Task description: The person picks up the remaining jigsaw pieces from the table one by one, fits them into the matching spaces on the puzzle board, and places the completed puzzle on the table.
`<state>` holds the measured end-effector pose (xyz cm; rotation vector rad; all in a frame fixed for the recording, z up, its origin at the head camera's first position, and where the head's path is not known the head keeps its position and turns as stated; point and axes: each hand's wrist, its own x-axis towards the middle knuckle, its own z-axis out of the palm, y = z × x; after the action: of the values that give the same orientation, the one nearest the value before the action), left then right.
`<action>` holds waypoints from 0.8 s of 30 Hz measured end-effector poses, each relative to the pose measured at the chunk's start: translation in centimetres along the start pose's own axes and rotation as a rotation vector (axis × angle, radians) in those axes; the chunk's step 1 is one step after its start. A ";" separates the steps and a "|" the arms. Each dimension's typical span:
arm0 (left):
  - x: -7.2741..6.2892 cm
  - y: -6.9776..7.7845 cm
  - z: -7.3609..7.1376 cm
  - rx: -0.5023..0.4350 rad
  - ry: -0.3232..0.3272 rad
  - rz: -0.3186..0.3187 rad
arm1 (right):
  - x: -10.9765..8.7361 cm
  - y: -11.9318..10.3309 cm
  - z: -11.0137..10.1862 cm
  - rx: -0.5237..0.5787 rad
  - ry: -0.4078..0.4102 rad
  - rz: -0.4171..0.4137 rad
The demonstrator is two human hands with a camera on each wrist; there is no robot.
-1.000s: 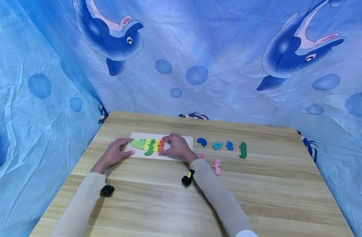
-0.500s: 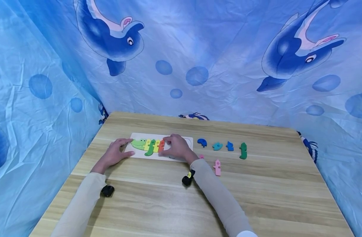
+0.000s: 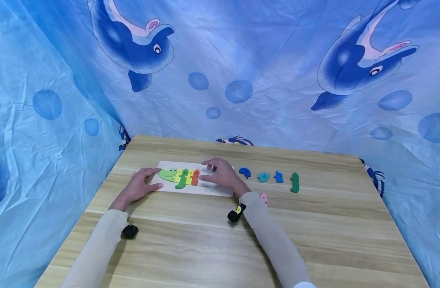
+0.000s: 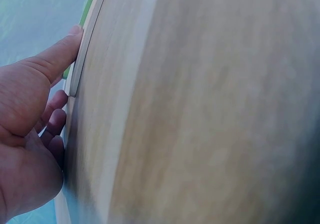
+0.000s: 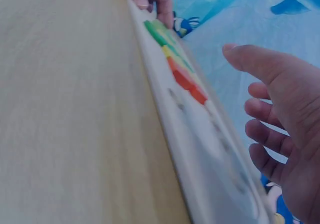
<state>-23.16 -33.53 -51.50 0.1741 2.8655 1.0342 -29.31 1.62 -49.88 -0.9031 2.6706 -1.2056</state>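
A white puzzle board (image 3: pixel 176 191) lies near the table's far left part. Set in it are a green crocodile head (image 3: pixel 167 175), yellow pieces (image 3: pixel 190 177), a green leg piece (image 3: pixel 182 180) and an orange piece (image 3: pixel 196 177). My left hand (image 3: pixel 135 187) holds the board's left end, thumb and index finger spread across it; the left wrist view shows the thumb (image 4: pixel 65 51) at the board's edge. Over the right part of the board, my right hand (image 3: pixel 222 174) hovers with thumb and fingers apart, nothing between them. In the right wrist view it hangs clear of the orange piece.
Right of the board lie a dark blue piece (image 3: pixel 245 172), a teal piece (image 3: pixel 263 177), a blue piece (image 3: pixel 279 177) and a green piece (image 3: pixel 295 183). A pink piece (image 3: pixel 264 199) is partly hidden by the right sleeve. Blue dolphin-print sheeting (image 3: pixel 212 60) surrounds the wooden table (image 3: pixel 191 248).
My right hand has let go of the orange piece and moved right, its forearm now covering more of the pink pieces. The orange piece stays in the board. My left hand has not moved.
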 end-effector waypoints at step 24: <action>0.2 -0.3 -0.2 -0.006 -0.016 -0.009 | -7.2 -0.7 -8.7 0.021 0.104 -0.145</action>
<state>-23.37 -33.82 -51.53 0.1675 2.8461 1.0355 -25.57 10.94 -44.56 -1.0759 2.7072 -1.3427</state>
